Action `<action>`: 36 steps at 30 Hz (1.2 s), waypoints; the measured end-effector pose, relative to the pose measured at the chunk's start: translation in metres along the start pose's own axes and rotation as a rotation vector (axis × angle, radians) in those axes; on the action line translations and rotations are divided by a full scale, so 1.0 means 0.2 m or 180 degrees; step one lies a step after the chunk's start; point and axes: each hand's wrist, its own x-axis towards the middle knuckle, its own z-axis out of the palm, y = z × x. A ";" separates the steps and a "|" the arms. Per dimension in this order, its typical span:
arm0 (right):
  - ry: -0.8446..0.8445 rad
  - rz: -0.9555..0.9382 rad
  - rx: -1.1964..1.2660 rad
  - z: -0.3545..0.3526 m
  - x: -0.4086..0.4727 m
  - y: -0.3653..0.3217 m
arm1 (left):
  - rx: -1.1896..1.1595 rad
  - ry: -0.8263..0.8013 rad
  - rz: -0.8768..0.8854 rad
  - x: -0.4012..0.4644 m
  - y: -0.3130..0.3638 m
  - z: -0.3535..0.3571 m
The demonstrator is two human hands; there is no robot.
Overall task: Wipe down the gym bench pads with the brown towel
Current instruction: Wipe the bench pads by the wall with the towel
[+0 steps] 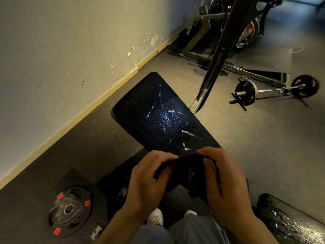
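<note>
From my feed I see both hands raised in front of the body, holding the dark brown cloth towel [189, 169] bunched between them, just above the near end of the long black padded bench pad [158, 113]. My left hand [149, 180] has its fingers curled over the towel's left edge; my right hand [223, 178] grips the right side with fingers folded around the fabric. The pad carries white streaks across its cracked surface. A second black pad [288, 221], speckled white, sits at lower right. A black weight plate with red marks [70, 210] lies on the dark rubber floor [88, 147] to the left, and a barbell with black plates [274, 89] rests farther off.
</note>
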 end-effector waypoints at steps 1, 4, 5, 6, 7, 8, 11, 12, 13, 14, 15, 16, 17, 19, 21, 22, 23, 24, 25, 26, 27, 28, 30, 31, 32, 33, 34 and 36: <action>-0.0001 -0.0029 -0.0063 0.00 -0.01 0.00 | 0.0047 0.0017 0.0033 0.00 0.00 -0.01; -0.0109 -0.0103 -0.0153 -0.01 -0.02 0.02 | 0.0129 0.0039 0.0025 0.02 0.02 -0.03; -0.0184 -0.0136 -0.0191 -0.01 -0.03 0.02 | 0.0176 0.0024 0.0040 0.03 0.02 -0.04; -0.0284 -0.0172 -0.0279 -0.01 -0.03 0.02 | 0.0230 -0.0018 0.0087 0.03 0.02 -0.05; -0.0402 -0.0229 -0.0424 -0.01 -0.03 0.02 | 0.0286 -0.0086 0.0166 0.04 0.02 -0.07; -0.0508 -0.0312 -0.0586 -0.01 -0.03 0.02 | 0.0339 -0.0168 0.0267 0.04 0.02 -0.08; -0.0552 -0.0480 -0.0740 0.00 -0.02 0.04 | 0.0465 -0.0284 0.0506 0.06 0.00 -0.12; -0.0524 -0.0462 -0.0675 0.00 -0.02 0.05 | 0.0466 -0.0261 0.0517 0.06 0.00 -0.12; -0.0508 -0.0428 -0.0594 0.00 -0.02 0.06 | 0.0461 -0.0230 0.0505 0.07 0.00 -0.13; -0.0506 -0.0395 -0.0533 -0.01 -0.01 0.06 | 0.0455 -0.0206 0.0487 0.07 -0.01 -0.14; -0.0507 -0.0373 -0.0495 -0.01 -0.01 0.07 | 0.0450 -0.0201 0.0471 0.08 -0.01 -0.14; -0.0504 -0.0353 -0.0463 -0.01 0.00 0.06 | 0.0442 -0.0217 0.0455 0.08 -0.01 -0.15; -0.0491 -0.0331 -0.0421 -0.01 0.00 0.06 | 0.0435 -0.0241 0.0438 0.08 -0.02 -0.16; -0.0430 -0.0309 -0.0349 -0.01 0.00 0.06 | 0.0404 -0.0280 0.0389 0.08 -0.02 -0.17; -0.0359 -0.0309 -0.0333 0.00 0.00 0.06 | 0.0357 -0.0307 0.0332 0.08 -0.02 -0.17; -0.0331 -0.0296 -0.0297 0.00 0.00 0.06 | 0.0348 -0.0308 0.0298 0.08 -0.02 -0.17; -0.0303 -0.0275 -0.0242 0.00 0.00 0.05 | 0.0348 -0.0295 0.0251 0.07 -0.02 -0.17; -0.0276 -0.0254 -0.0191 0.00 0.00 0.05 | 0.0347 -0.0269 0.0185 0.07 -0.02 -0.16; -0.0252 -0.0238 -0.0158 0.00 0.00 0.05 | 0.0347 -0.0230 0.0109 0.07 -0.02 -0.16; -0.0237 -0.0228 -0.0145 0.00 0.00 0.05 | 0.0360 -0.0178 0.0038 0.07 -0.02 -0.16; -0.0234 -0.0226 -0.0145 0.00 0.01 0.04 | 0.0394 -0.0124 -0.0015 0.08 -0.02 -0.17; -0.0244 -0.0228 -0.0150 0.00 0.01 0.05 | 0.0443 -0.0084 -0.0046 0.08 -0.02 -0.17; -0.0308 -0.0196 -0.0128 0.00 0.01 0.05 | 0.0544 -0.0055 -0.0054 0.08 -0.02 -0.17; -0.0366 -0.0156 -0.0094 0.01 0.01 0.05 | 0.0584 -0.0042 -0.0044 0.09 -0.01 -0.18; -0.0448 -0.0109 -0.0048 0.02 0.01 0.06 | 0.0622 -0.0024 -0.0033 0.09 -0.01 -0.18; -0.0553 -0.0060 -0.0004 0.03 0.01 0.06 | 0.0663 -0.0008 -0.0018 0.09 -0.01 -0.18; -0.0677 -0.0008 0.0023 0.04 0.00 0.06 | 0.0695 -0.0003 0.0004 0.09 -0.01 -0.18; -0.0968 0.0091 0.0042 0.06 -0.02 0.07 | 0.0713 -0.0041 0.0079 0.10 0.00 -0.18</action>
